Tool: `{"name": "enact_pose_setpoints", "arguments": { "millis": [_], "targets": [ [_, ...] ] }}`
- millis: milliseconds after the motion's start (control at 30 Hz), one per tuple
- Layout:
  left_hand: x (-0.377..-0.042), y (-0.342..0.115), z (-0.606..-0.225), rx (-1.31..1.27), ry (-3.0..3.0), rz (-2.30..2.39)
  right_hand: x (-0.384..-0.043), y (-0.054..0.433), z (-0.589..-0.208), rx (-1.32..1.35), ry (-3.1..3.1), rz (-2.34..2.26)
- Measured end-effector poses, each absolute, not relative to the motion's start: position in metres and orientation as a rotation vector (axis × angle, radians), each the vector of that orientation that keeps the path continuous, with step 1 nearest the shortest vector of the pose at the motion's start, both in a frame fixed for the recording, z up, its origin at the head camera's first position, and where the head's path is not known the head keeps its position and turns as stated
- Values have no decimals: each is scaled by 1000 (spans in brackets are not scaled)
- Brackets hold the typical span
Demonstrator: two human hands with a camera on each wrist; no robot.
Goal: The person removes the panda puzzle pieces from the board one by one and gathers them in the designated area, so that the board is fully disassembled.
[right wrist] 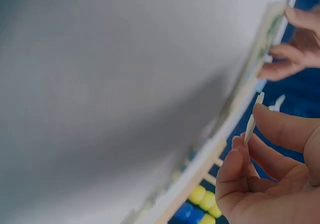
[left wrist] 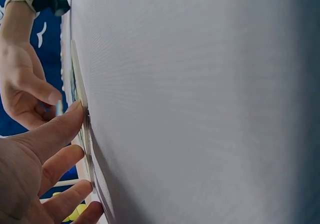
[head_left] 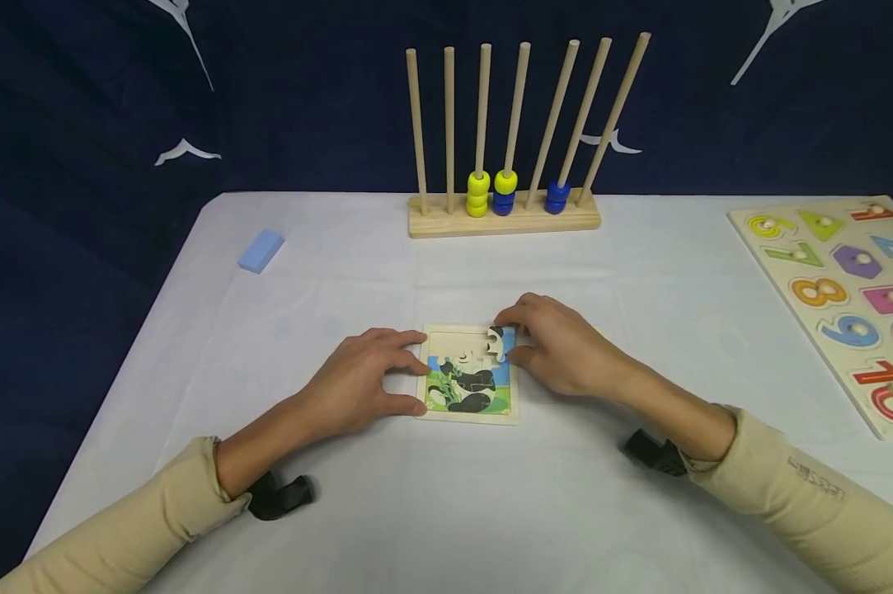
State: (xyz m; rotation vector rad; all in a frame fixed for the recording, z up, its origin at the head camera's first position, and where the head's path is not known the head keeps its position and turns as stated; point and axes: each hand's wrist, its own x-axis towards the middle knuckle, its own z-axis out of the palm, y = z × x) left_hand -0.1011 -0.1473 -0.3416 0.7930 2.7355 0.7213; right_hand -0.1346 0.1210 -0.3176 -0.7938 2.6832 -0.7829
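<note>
L hand (head_left: pixel 364 375) is resting w/ fingers spread along the L edge of the panda board (head_left: pixel 467 419); R hand (head_left: pixel 557 342) is pinching a puzzle pc (head_left: pixel 501 343) above its far R corner. The pc's long axis is running approx near-to-far, black patch (head_left: pixel 496 332) pointing far side.

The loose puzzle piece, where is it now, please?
In the head view, the right hand pinches the piece over the upper right corner of the panda puzzle.
</note>
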Motion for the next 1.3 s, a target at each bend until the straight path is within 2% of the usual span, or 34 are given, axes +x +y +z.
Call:
{"name": "enact_pose_setpoints", "arguments": {
  "millis": [300, 1300],
  "targets": [
    [-101, -148, -342, 803, 2741, 718, -136, 144, -300, -837, 2664, -913],
    [-100, -146, -343, 769, 2739, 722, -122, 201, -314, -727, 2707, -875]
  ]
}}
